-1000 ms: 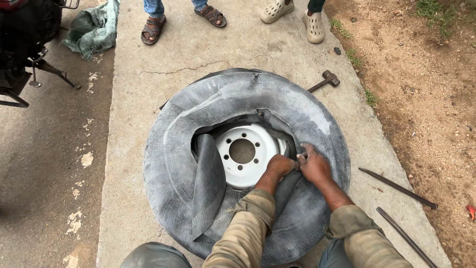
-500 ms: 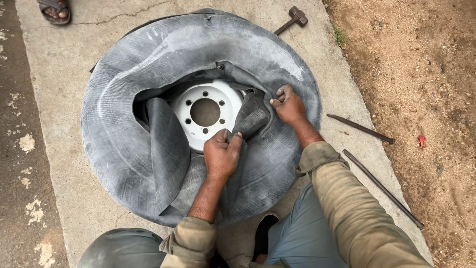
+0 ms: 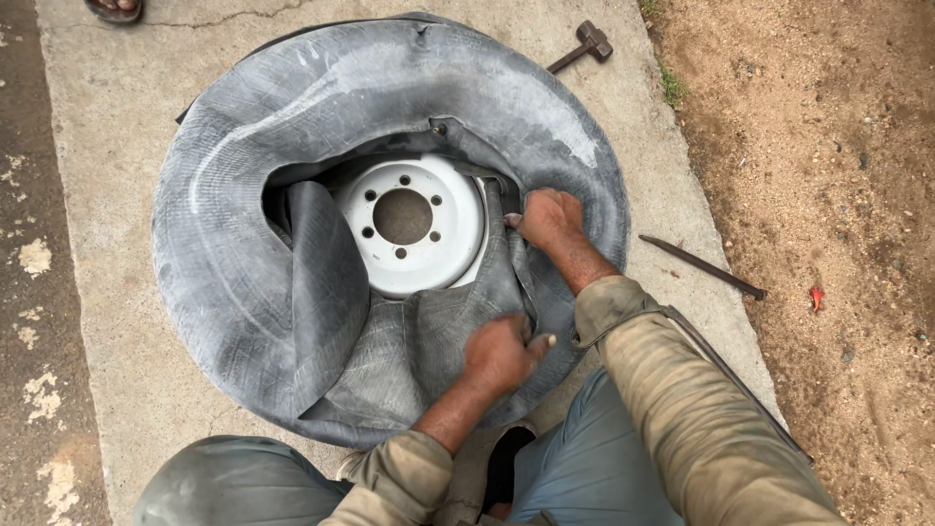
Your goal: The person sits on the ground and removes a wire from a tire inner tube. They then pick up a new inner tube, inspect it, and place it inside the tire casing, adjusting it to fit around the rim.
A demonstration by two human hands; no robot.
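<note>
Draped over the white wheel rim [image 3: 414, 224], the limp, floppy inner tube [image 3: 390, 341] looks best gripped by its folds: left hand [image 3: 502, 353] bunches it below the rim, right hand [image 3: 550, 219] pinches its edge beside it.

Soft, even daylight lit the scene, bright but without hard shadows or glare; only a faint sheen lay on the tyre [image 3: 292, 146]. The left hand [image 3: 502, 353] was motion-blurred, while the right hand [image 3: 550, 219] stayed sharp. Straight lines bowed slightly toward the edges.
</note>
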